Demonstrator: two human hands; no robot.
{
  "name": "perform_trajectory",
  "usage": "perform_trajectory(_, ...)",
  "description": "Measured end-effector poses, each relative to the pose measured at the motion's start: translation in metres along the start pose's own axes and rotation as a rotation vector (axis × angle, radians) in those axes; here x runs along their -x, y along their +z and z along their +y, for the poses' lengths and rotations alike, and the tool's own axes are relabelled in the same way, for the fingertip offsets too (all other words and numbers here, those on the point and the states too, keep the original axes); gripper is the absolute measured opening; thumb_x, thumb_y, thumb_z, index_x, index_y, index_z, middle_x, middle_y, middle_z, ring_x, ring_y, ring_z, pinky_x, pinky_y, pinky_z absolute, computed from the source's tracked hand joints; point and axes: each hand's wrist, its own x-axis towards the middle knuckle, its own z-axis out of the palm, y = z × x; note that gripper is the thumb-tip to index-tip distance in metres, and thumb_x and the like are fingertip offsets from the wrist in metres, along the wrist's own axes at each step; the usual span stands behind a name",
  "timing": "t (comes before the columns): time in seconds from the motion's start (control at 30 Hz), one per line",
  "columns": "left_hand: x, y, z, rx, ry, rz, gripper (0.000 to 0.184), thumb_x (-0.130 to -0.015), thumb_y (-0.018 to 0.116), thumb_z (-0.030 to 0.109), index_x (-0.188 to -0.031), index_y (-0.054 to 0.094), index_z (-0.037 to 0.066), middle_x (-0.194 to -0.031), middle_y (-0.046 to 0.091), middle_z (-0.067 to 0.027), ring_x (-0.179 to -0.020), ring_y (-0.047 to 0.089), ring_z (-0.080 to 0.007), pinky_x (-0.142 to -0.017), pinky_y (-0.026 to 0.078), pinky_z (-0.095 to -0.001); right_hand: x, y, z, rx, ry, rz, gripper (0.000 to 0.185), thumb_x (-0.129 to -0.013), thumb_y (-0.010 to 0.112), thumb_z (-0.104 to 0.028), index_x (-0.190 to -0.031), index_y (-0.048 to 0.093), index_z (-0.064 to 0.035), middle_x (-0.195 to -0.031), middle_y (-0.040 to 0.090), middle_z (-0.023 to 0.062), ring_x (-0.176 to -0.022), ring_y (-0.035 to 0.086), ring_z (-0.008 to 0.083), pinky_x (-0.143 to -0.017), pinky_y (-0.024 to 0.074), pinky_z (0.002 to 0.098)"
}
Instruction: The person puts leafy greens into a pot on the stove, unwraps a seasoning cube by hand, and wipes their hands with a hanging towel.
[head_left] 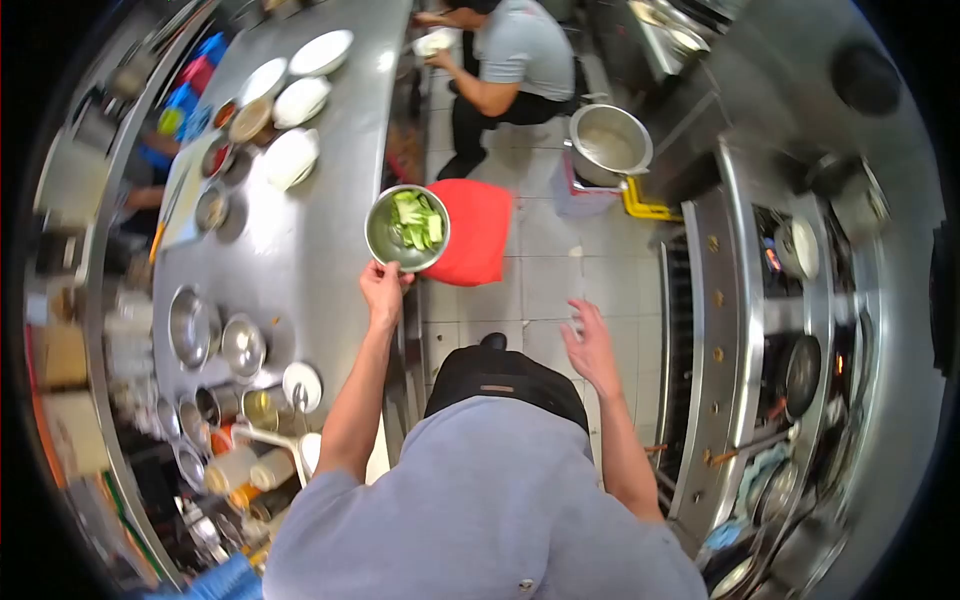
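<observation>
My left hand (383,292) grips the near rim of a round metal bowl (378,240), held beside the edge of the steel counter. Pieces of cut green vegetable (418,220) lie in the bowl, mostly toward its far right side. Beneath and to the right of the bowl is a red stool (478,235). In front of my body on the right, my right hand (590,345) hangs over the tiled floor with its fingers apart and nothing in them.
White plates and bowls (292,158) stand on the steel counter (335,200), with metal bowls (195,325) nearer me. A person in grey (525,60) sits low ahead. A large pot (608,140) stands ahead right. A stove with pans (800,375) runs along my right.
</observation>
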Motion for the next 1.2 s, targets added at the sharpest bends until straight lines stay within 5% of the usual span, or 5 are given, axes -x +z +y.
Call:
perform_trajectory(0.17,0.054,0.086,-0.031,-0.162,-0.156,-0.499,0.012,-0.083,0.056,0.002,-0.073,0.05,0.003,-0.067,0.054,-0.0025,-0.054,0.057,-0.012,-0.053,0.054,-0.0268,-0.034,-0.005,-0.039,0.27,-0.291,0.096,0.051,-0.08,0.065,-0.014,-0.128,0.048,-0.0044,-0.133,0.043,0.0207,-0.122,0.043,0.0376,-0.103,0.0379,0.0432)
perform_trajectory(0.4,0.126,0.166,-0.062,-0.261,-0.421,-0.898,0.009,-0.084,0.056,-0.001,-0.076,0.052,0.0,-0.071,0.057,-0.0051,-0.054,0.058,-0.0119,-0.052,0.057,-0.0269,-0.023,-0.034,0.024,0.609,-0.177,0.079,0.061,-0.069,0.075,-0.017,-0.123,0.05,-0.0017,-0.13,0.046,0.0193,-0.123,0.043,0.0346,-0.104,0.0356,0.0436)
perform_trajectory(0.6,0.138,0.239,-0.073,-0.42,-0.412,-1.07,0.009,-0.083,0.055,0.0,-0.075,0.051,0.0,-0.069,0.056,-0.0053,-0.055,0.059,-0.0122,-0.051,0.056,-0.0258,-0.026,-0.072,0.077,0.789,0.045,0.02,0.058,-0.06,0.079,-0.03,-0.107,0.058,-0.0039,-0.101,0.055,0.0122,-0.101,0.051,0.0261,-0.083,0.0403,0.0358)
perform_trajectory(0.9,0.166,0.382,-0.082,-0.664,-0.371,-1.116,0.014,-0.081,0.055,-0.001,-0.07,0.047,0.002,-0.065,0.053,-0.0048,-0.052,0.058,-0.0141,-0.048,0.056,-0.0288,-0.053,-0.174,0.151,0.602,0.289,-0.038,0.056,-0.064,0.078,-0.036,-0.102,0.056,-0.0008,-0.102,0.055,0.0168,-0.097,0.055,0.031,-0.08,0.0479,0.0399)
perform_trajectory(1.2,0.195,0.494,-0.097,-0.642,-0.413,-1.161,0.014,-0.082,0.055,0.0,-0.071,0.047,0.002,-0.063,0.049,-0.004,-0.049,0.053,-0.013,-0.045,0.053,-0.0281,-0.067,-0.266,0.219,0.608,0.154,0.01,0.05,-0.067,0.075,-0.039,-0.094,0.059,-0.0003,-0.09,0.06,0.0162,-0.089,0.057,0.0306,-0.074,0.0449,0.0406)
